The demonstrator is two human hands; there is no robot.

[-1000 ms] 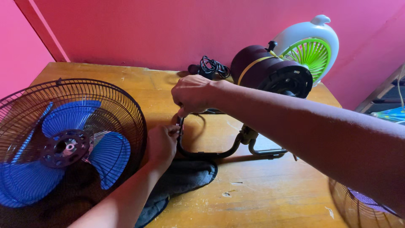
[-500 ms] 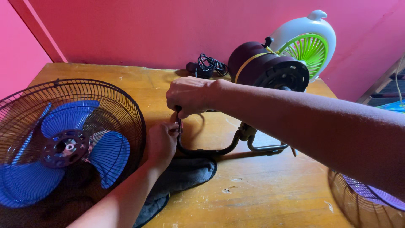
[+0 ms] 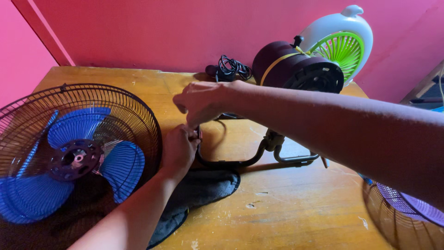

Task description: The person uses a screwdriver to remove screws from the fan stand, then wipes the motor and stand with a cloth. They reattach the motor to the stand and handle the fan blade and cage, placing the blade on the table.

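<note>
Change since earlier: right hand (image 3: 203, 101) a little higher above the stand than half a second ago; left hand (image 3: 179, 148) unmoved at the same spot; whole view shifted slightly.
Left hand: closed around the near end of the tubular metal stand (image 3: 240, 159); fingers curled tight on it.
Right hand: hovering just above the left, fingers bent inward and narrow; whether pinching something small, cannot tell.
Stand: dark bent tube, smooth, curved in a U, lying on the wooden table (image 3: 286, 208) between the two hands and the motor.
Fan motor housing (image 3: 296, 69): maroon, rounded, glossy, vented black face, yellow band across.
Fan guard with blue blades (image 3: 78, 148): black wire cage, round, translucent ribbed blades, left of the hands.
Dark cloth (image 3: 203, 190): soft, matte, flat beneath the left wrist.
Small fan (image 3: 342, 44): white plastic shell, green grille, behind the motor.
Black cord (image 3: 231, 69): coiled at the wall.
Table: worn, scratched, yellowish.
</note>
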